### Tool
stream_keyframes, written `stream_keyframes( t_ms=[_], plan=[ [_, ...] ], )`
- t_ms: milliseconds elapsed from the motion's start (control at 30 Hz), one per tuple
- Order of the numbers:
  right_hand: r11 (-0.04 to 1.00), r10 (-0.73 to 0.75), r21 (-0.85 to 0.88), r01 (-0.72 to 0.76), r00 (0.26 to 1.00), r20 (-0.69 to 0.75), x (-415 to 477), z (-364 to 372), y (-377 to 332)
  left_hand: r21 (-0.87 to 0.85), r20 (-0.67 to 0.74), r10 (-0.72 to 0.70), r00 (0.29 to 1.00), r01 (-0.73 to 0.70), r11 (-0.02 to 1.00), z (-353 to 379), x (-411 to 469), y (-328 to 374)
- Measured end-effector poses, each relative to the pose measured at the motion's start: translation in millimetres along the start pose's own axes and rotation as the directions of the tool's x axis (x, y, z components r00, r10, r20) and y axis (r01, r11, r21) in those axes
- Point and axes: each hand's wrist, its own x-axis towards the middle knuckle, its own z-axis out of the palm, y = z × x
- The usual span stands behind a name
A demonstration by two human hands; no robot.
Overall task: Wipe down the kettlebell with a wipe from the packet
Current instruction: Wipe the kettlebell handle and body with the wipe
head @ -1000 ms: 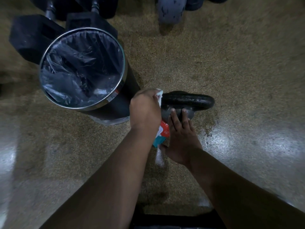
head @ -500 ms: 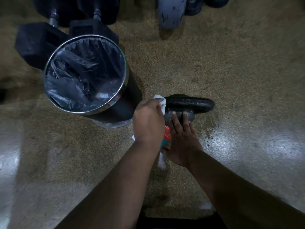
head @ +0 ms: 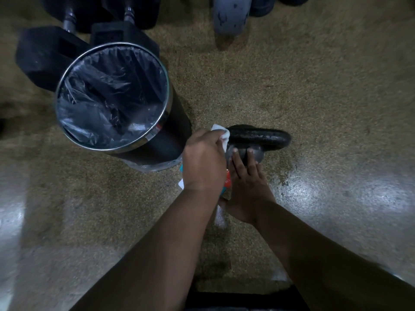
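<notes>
My left hand point(head: 204, 160) curls round a white wipe point(head: 221, 132) and presses it to the left end of the kettlebell point(head: 258, 136) handle. My right hand point(head: 247, 189) lies with its fingers straight on the ball of the kettlebell, which stands on the floor point(head: 292, 75). The packet point(head: 226, 182) shows between my hands, mostly hidden. Just left stands a bin point(head: 166, 142) lined with a dark bag. Beyond it lie black dumbbells point(head: 45, 55).
</notes>
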Motion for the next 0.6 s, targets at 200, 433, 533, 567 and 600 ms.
stream_keyframes(
  t_ms=[200, 433, 533, 567, 600],
  plan=[
    [1.0, 0.003, -0.006, -0.003, 1.0, 0.009, 1, -2, -1, 0.014, 0.021, -0.047, 0.999, 0.047, 0.999, -2, 13, -4],
    [1.0, 0.0, -0.001, 0.0, 1.0, 0.02, 2, 0, 0, 0.01, 0.022, 0.018, 1.0, -0.018, 1.0, 0, 9, 1],
    [1.0, -0.001, 0.015, 0.0, 1.0, 0.006, 2, -1, 0, 0.023, 0.05, 0.031, 0.998, -0.033, 0.999, -2, 19, 2],
    [1.0, -0.001, 0.015, 0.001, 1.0, 0.004, 2, -1, 0, 0.02, 0.051, -0.003, 0.999, 0.002, 1.0, -3, 21, 0],
    [1.0, -0.001, 0.013, 0.001, 1.0, 0.007, 2, -2, 1, 0.02, 0.051, -0.039, 0.998, 0.038, 0.999, -4, 20, -2]
  ],
)
